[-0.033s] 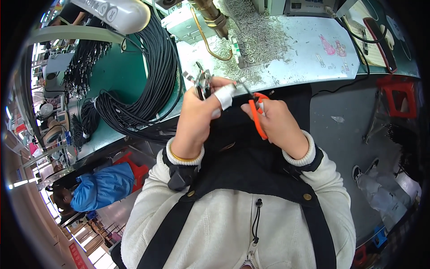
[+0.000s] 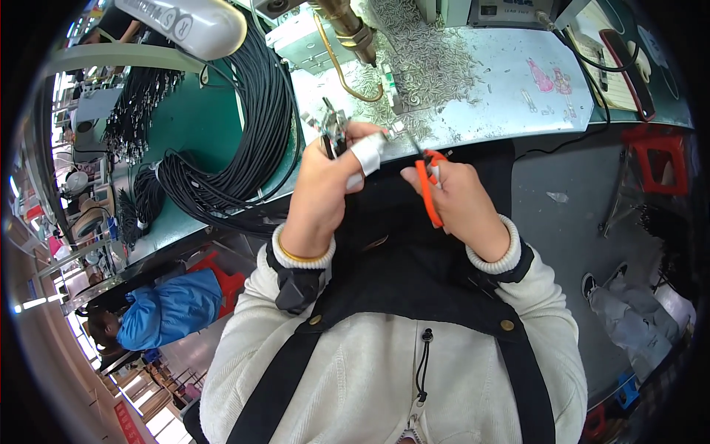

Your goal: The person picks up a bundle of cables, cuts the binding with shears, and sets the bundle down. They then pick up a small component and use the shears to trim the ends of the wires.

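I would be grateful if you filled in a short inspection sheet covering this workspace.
Surface: pale sheet with pink figure stickers.
Job's things: orange-handled tool; cluster of small metal parts, blurred. Whether the tool's tip touches anything is unclear.
Clutter: small silvery pieces strewn thickly across the sheet; open notepad at far right.
Hands: left hand holds the cluster, with a white wrap on its thumb; right hand grips the tool.
Cables: thick black coil at left; black bunch with silvery ends beyond.
Surroundings: person in blue at left; red stool at right.
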The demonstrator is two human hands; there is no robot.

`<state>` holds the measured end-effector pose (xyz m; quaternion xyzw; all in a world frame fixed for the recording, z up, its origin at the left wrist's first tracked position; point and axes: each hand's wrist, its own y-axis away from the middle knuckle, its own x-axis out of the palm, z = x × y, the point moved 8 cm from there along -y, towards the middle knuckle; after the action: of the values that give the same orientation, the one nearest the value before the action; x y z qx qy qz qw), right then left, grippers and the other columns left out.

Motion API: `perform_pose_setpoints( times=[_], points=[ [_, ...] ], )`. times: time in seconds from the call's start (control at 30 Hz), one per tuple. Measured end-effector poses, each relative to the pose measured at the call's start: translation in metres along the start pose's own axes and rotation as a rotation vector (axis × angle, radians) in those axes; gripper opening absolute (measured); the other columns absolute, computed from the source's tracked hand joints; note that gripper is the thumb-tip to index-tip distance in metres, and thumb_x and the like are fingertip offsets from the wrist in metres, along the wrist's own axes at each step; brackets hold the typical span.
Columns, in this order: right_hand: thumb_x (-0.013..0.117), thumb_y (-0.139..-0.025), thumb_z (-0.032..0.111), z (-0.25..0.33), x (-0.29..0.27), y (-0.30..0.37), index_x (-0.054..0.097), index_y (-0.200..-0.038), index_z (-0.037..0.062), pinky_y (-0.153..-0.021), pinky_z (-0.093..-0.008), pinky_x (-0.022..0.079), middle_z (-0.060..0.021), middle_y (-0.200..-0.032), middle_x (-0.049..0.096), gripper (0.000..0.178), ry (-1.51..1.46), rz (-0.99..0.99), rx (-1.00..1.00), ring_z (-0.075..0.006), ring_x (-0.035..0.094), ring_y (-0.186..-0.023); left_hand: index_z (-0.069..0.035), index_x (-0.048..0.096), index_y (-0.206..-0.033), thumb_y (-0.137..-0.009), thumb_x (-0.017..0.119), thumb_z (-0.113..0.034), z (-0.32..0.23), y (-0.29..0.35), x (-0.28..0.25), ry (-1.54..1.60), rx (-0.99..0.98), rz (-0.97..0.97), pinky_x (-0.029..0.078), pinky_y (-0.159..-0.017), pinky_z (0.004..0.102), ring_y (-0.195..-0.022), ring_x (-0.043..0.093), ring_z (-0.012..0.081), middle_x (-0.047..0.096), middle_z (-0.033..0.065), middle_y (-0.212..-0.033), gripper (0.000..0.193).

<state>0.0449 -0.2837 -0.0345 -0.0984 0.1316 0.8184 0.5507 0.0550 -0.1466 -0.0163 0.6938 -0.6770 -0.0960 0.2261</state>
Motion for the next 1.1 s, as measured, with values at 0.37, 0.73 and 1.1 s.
perform_pose_setpoints(
  times=[0.37,0.73,1.1],
  points=[
    [0.055,-0.083,0.018,0.013,-0.040,-0.050,0.049,-0.081,-0.0003,-0.036,-0.0195,0.034,-0.0036,-0.059,0.053,0.019,-0.500,-0.296,0.039,-0.0072,0.044,-0.037,-0.003,0.056,-0.088,-0.076,0.060,-0.010,-0.013,-0.048,0.002,0.099,-0.024,0.037,0.022,-0.036,0.0170,-0.042,0.034,0.0030,0.045,-0.0025,-0.059,0.014],
    [0.055,-0.082,0.015,0.010,-0.027,-0.076,0.050,-0.084,0.0001,-0.037,-0.0204,0.034,0.0002,-0.054,0.045,0.016,-0.443,-0.179,0.110,-0.0055,0.041,-0.038,-0.003,0.054,-0.085,-0.075,0.063,-0.012,-0.016,-0.055,-0.002,0.052,-0.060,0.058,0.022,-0.035,0.0167,-0.042,0.035,0.0026,0.045,-0.0022,-0.059,0.015],
    [0.056,-0.081,0.014,0.008,-0.027,-0.076,0.051,-0.085,0.0002,-0.037,-0.0193,0.033,0.0002,-0.054,0.046,0.015,-0.443,-0.217,0.055,-0.0049,0.040,-0.039,-0.007,0.048,-0.076,-0.073,0.065,-0.013,-0.019,-0.051,-0.004,-0.048,0.015,-0.041,0.023,-0.035,0.0165,-0.041,0.034,0.0022,0.046,-0.0027,-0.058,0.018]
  ],
)
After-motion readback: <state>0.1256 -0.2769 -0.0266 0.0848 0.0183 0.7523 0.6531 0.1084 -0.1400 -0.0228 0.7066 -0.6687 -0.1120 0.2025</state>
